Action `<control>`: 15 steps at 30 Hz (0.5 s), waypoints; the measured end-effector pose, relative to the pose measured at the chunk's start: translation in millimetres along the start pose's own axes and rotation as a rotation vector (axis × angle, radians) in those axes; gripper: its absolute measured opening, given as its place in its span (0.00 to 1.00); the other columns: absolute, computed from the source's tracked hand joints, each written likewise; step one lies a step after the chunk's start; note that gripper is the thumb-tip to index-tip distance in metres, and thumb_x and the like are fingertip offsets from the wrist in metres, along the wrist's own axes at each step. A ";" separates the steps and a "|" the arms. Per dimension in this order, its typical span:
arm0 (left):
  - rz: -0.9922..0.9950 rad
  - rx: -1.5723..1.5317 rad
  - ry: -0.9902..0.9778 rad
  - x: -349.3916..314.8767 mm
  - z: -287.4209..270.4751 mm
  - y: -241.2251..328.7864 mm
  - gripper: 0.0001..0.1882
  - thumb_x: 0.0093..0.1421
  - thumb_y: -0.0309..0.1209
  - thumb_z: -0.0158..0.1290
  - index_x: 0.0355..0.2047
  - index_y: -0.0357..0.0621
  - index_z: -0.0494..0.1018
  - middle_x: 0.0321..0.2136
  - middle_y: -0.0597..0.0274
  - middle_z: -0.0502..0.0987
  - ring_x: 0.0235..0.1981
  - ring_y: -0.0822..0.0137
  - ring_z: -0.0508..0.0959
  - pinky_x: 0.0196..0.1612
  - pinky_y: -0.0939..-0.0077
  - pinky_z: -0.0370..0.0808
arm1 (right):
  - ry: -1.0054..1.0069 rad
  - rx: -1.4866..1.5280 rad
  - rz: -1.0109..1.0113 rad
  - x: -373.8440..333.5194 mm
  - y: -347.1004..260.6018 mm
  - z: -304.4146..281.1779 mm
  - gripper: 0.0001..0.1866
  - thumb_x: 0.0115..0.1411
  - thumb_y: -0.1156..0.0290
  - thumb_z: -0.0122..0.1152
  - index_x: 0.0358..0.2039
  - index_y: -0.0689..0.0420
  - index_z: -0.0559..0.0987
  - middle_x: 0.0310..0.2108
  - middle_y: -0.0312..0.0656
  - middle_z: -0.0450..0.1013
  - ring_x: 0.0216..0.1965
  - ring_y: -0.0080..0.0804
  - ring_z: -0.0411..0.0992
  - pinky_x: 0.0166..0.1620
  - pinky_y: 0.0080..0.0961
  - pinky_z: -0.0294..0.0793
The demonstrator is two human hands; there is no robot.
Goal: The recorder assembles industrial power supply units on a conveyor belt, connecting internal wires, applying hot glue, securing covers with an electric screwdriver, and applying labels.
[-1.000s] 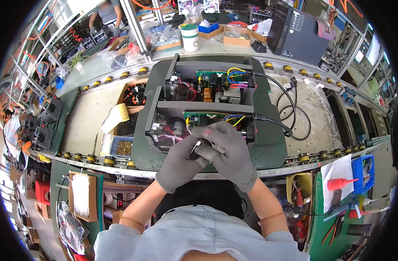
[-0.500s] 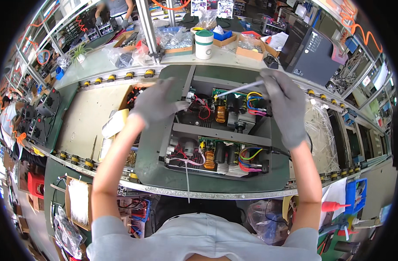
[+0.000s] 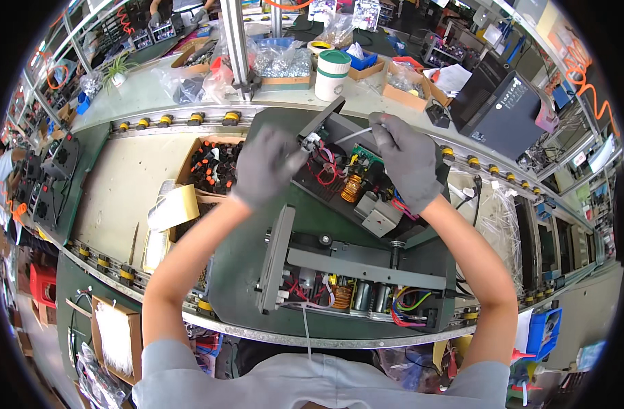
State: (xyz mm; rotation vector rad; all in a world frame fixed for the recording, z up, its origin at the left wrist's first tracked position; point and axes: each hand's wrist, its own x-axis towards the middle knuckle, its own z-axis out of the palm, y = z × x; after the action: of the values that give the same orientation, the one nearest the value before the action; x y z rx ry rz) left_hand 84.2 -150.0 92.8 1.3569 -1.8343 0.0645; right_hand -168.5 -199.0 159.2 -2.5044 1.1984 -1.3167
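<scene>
Two dark metal housings with exposed circuit boards lie on a green board. The far housing is slanted, holding a copper coil, coloured wires and a silver heatsink. My gloved right hand is closed over it, gripping a thin whitish cable tie that points left to the wires. My gloved left hand is beside that housing's left end, its fingers smeared by motion; what they hold, if anything, is unclear. Nearer me lies the second housing, with another white cable tie hanging from its wires.
Left of the board stands a carton of black and orange parts, with a yellowish roll nearby. Loose white ties lie at right. Behind are a white-green canister, part boxes and a black computer case. Rollers line the conveyor.
The two housings have come apart: the far one has turned at a slant, the near one has shifted toward me. My right hand has moved left with the tie; my left hand's fingers have drawn in.
</scene>
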 end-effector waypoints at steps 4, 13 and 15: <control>-0.176 -0.040 -0.304 -41.7 36.9 -16.4 0.13 0.62 0.36 0.52 0.44 0.44 0.73 0.37 0.49 0.76 0.38 0.45 0.77 0.39 0.53 0.74 | -0.065 0.083 0.057 2.6 5.7 13.0 0.09 0.62 0.71 0.59 0.42 0.59 0.81 0.29 0.44 0.79 0.27 0.26 0.77 0.34 0.23 0.75; -0.276 -0.455 -0.247 -33.4 98.8 -38.8 0.11 0.65 0.31 0.45 0.42 0.40 0.74 0.29 0.49 0.78 0.27 0.52 0.79 0.32 0.60 0.76 | -0.193 0.195 0.262 3.4 6.5 32.8 0.10 0.64 0.72 0.56 0.43 0.60 0.80 0.24 0.39 0.77 0.25 0.17 0.74 0.32 0.17 0.74; -0.609 -0.926 -0.334 -30.3 111.5 -31.5 0.12 0.66 0.31 0.45 0.43 0.38 0.74 0.24 0.54 0.78 0.21 0.60 0.79 0.28 0.66 0.76 | -0.184 0.221 0.265 2.9 8.3 33.3 0.10 0.64 0.72 0.56 0.43 0.60 0.80 0.25 0.39 0.77 0.26 0.17 0.75 0.31 0.17 0.74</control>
State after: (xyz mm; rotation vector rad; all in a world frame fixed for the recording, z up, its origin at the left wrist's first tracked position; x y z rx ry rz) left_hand 47.1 -194.1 -12.2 1.1836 -1.3023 -1.2291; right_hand -148.4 -215.9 136.9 -2.1712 1.2181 -1.0646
